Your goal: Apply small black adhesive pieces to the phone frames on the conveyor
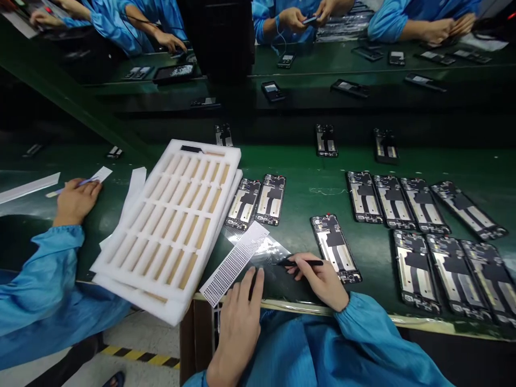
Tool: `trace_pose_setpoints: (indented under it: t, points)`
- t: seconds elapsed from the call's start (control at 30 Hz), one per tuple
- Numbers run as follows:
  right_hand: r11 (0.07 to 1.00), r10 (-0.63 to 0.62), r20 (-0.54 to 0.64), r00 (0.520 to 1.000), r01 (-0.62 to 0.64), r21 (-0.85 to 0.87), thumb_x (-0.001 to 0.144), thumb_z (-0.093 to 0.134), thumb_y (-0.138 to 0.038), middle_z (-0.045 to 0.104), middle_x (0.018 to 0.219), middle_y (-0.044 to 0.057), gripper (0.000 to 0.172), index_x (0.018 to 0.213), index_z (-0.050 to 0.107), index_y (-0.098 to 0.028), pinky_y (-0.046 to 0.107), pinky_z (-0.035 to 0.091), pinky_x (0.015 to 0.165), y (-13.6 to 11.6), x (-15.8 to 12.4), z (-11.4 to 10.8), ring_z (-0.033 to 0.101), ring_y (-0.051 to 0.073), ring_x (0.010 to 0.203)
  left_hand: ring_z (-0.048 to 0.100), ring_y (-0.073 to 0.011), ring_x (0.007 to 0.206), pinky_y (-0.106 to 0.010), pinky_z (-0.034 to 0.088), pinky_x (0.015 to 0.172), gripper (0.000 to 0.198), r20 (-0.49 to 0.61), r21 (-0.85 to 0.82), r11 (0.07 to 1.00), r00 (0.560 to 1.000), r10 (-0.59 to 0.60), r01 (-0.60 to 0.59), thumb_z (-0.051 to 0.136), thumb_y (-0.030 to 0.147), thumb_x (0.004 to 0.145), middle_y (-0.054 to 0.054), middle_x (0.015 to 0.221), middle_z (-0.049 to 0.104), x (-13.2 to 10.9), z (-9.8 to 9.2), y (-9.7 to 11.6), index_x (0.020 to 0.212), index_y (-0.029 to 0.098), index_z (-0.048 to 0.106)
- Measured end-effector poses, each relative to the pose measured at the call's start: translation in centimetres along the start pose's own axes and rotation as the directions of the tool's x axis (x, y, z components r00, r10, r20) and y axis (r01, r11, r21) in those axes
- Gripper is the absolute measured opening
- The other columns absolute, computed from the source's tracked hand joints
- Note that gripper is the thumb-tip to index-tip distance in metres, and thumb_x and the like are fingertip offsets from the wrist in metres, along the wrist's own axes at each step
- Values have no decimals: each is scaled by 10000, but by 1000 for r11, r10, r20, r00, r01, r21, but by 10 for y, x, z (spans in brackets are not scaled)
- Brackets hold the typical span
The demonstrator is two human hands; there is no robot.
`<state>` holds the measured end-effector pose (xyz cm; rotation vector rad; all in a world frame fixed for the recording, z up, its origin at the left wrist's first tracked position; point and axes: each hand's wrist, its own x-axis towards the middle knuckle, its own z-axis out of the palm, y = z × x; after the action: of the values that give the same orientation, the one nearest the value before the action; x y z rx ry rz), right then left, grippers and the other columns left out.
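My right hand point(320, 282) grips a pair of black tweezers point(306, 263) whose tip points left over the bench. My left hand point(238, 322) lies flat at the bench edge with fingers stretched out, just below a white sheet of small dark stickers point(236, 263). Partly under that sheet is a clear plastic film point(272, 248). Close to my right hand, an opened phone body point(335, 247) with a bare circuit board lies face up. Two more phone bodies, one on the left point(243, 204) and one on the right point(271, 199), lie beyond the sheet.
White foam trays point(165, 215) are stacked at left, overhanging the edge. Several phone bodies point(417, 271) lie in rows at right. A co-worker's hand point(76, 201) is on the bench at far left, near paper strips point(30, 187). Beyond a dark conveyor point(298, 102), other people handle phones.
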<state>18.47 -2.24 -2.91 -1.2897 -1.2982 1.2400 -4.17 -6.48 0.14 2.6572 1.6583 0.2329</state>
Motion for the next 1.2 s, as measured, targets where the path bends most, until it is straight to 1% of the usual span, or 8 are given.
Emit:
trace_pose_setpoints:
  t: [0.07, 0.17, 0.4, 0.6, 0.7, 0.87, 1.03, 1.2]
  points:
    - [999, -40, 1, 999, 40, -30, 1030, 531, -397, 776, 919, 83, 301, 1028, 736, -178, 247, 636, 592, -4, 1, 1, 751, 155, 690, 613, -233, 917, -376, 555, 786, 757, 84, 99, 995, 996, 23, -31, 446, -102, 760, -127, 1535, 507, 6, -3, 3, 1471, 156, 497]
    - [996, -70, 15, 997, 71, -47, 1039, 523, -352, 768, 912, 64, 263, 1099, 724, -194, 256, 651, 654, -6, 7, 3, 756, 153, 713, 587, -231, 897, -377, 559, 754, 830, 166, 167, 984, 986, 27, -55, 495, -95, 717, -86, 1615, 411, 16, -4, 5, 1501, 175, 472]
    - [993, -90, 63, 994, 94, -65, 1043, 516, -296, 768, 998, 75, 236, 1067, 726, -191, 239, 653, 700, 3, 14, 7, 766, 149, 770, 578, -216, 893, -352, 570, 757, 782, 184, 161, 985, 982, 27, -57, 507, -77, 730, -85, 1585, 456, 24, 5, 6, 1480, 144, 499]
    - [990, -112, 88, 990, 119, -81, 1042, 510, -258, 768, 1031, 75, 228, 1095, 721, -193, 234, 652, 706, 2, 12, 6, 766, 145, 783, 577, -218, 873, -342, 571, 744, 733, 193, 137, 987, 979, 61, -89, 527, -54, 761, -81, 1561, 491, 26, 5, 2, 1469, 135, 514]
    - [989, -111, 97, 989, 120, -85, 1041, 511, -249, 770, 1029, 71, 228, 1109, 722, -200, 236, 651, 712, 1, 12, 5, 764, 145, 787, 579, -216, 895, -336, 572, 757, 761, 206, 127, 988, 977, 59, -87, 522, -68, 751, -70, 1573, 476, 26, 5, 1, 1482, 141, 497]
    - [990, -105, 73, 992, 111, -88, 1037, 516, -244, 769, 1004, 70, 220, 1073, 726, -193, 229, 647, 715, 1, 14, 5, 761, 140, 761, 580, -220, 904, -324, 567, 707, 772, 212, 120, 989, 976, 57, -84, 528, -58, 754, -57, 1584, 460, 26, 6, -1, 1492, 166, 491]
    - [991, -104, 90, 991, 111, -78, 1037, 515, -258, 774, 989, 64, 231, 1079, 737, -206, 233, 649, 713, -1, 14, 4, 764, 146, 764, 583, -220, 927, -325, 569, 748, 763, 216, 114, 991, 975, 50, -76, 517, -50, 767, -51, 1603, 429, 26, 5, -2, 1500, 159, 479]
    - [996, -58, 60, 997, 62, -68, 1037, 523, -307, 783, 1004, 77, 248, 1056, 748, -203, 246, 656, 706, 1, 15, 3, 771, 157, 753, 580, -217, 955, -313, 572, 749, 821, 231, 97, 993, 972, 40, -64, 511, -65, 740, -23, 1621, 401, 25, 5, -2, 1522, 176, 446]
